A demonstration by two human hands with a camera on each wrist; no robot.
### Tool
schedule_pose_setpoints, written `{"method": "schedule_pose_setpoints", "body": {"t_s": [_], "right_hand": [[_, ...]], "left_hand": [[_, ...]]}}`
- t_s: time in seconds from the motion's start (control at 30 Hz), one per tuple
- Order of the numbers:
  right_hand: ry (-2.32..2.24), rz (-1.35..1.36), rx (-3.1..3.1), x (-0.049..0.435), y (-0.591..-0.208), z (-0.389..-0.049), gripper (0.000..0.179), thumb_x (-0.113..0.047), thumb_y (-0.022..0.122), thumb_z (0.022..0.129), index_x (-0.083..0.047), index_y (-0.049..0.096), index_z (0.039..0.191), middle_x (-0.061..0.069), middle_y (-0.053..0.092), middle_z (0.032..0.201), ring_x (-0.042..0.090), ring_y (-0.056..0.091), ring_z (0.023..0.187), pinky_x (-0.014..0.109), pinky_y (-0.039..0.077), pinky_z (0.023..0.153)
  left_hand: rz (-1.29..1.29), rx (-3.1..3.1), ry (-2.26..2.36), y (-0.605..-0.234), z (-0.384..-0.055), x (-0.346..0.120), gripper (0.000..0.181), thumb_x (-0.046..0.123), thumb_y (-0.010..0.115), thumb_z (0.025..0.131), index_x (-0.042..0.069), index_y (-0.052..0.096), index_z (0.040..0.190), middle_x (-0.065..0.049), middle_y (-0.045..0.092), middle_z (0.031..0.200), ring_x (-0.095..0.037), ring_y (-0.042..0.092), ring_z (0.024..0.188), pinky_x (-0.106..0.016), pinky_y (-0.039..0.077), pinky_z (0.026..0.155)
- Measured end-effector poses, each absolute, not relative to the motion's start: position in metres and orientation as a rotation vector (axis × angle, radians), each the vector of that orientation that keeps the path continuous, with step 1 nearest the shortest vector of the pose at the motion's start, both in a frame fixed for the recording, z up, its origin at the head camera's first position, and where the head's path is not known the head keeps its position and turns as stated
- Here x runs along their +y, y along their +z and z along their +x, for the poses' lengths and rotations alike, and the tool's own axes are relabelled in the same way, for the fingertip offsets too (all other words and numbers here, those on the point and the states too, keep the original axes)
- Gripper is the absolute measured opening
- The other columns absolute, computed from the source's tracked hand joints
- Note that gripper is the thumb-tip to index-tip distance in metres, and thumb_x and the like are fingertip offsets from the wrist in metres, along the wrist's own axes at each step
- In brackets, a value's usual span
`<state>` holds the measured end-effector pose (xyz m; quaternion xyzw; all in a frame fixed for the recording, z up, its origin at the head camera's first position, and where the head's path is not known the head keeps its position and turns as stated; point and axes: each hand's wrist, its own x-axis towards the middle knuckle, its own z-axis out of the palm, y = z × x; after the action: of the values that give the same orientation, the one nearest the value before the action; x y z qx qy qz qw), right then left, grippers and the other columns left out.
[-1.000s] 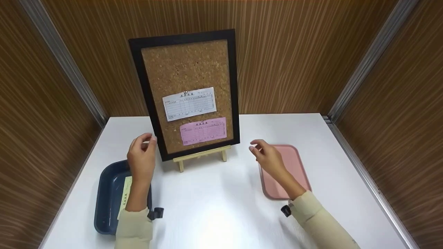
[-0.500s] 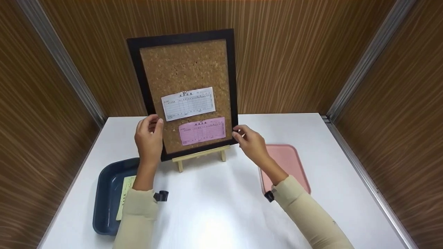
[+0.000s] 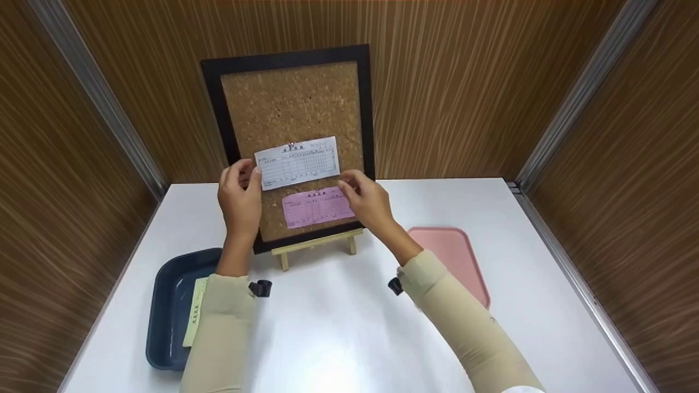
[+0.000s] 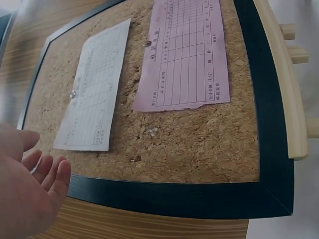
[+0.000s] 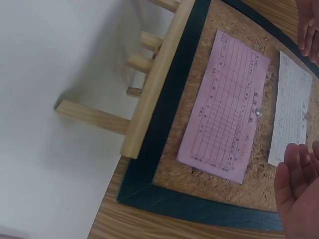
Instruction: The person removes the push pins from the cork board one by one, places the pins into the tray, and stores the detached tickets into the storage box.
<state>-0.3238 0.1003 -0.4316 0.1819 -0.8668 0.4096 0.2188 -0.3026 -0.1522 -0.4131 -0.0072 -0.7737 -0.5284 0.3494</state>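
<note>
A white printed slip (image 3: 297, 162) and, below it, a pink printed slip (image 3: 314, 208) hang from clear pins on a black-framed cork board (image 3: 289, 103), which leans on a small wooden easel (image 3: 318, 242). My left hand (image 3: 239, 199) is at the board's left edge, beside the white slip; in the left wrist view its fingers (image 4: 47, 172) are loosely bent and hold nothing. My right hand (image 3: 371, 203) is in front of the board by the white slip's lower right corner, covering the pink slip's right end. Its fingers (image 5: 294, 169) look relaxed, with nothing pinched; contact with the white slip cannot be told.
A dark blue tray (image 3: 164, 305) with a yellow slip (image 3: 195, 314) in it stands at the left, partly under my left forearm. To the right lies a pink tray (image 3: 453, 256), partly behind my right forearm. Wood-patterned walls (image 3: 448, 98) enclose the white table (image 3: 327, 327).
Both hands have moved up and inward to the board, the left to its left edge and the right across its right edge to the white slip's corner. The slips have not moved.
</note>
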Motion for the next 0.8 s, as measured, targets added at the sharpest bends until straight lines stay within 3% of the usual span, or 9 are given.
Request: {"method": "schedule_pose_setpoints", "body": {"t_s": [0.53, 0.8], "right_hand": [[1.063, 0.473, -2.434, 0.044, -0.398, -0.352, 0.027, -0.038, 0.059, 0.102, -0.02, 0.067, 0.121, -0.004, 0.068, 0.086, 0.011, 0.056, 0.067, 0.029, 0.044, 0.061], [1.22, 0.399, -2.446, 0.029, -0.39, -0.367, 0.025, -0.038, 0.06, 0.101, -0.022, 0.067, 0.119, -0.004, 0.067, 0.091, 0.009, 0.057, 0.075, 0.025, 0.045, 0.065]], "left_hand": [[0.017, -2.011, -1.386, -0.407, -0.323, -0.148, 0.031, 0.012, 0.06, 0.101, 0.002, 0.06, 0.131, -0.014, 0.06, 0.123, -0.021, 0.061, 0.108, -0.031, 0.05, 0.096], [0.035, -2.014, -1.382, -0.406, -0.328, -0.144, 0.029, 0.013, 0.059, 0.101, 0.003, 0.061, 0.129, -0.013, 0.058, 0.122, -0.019, 0.058, 0.107, -0.029, 0.05, 0.094]]}}
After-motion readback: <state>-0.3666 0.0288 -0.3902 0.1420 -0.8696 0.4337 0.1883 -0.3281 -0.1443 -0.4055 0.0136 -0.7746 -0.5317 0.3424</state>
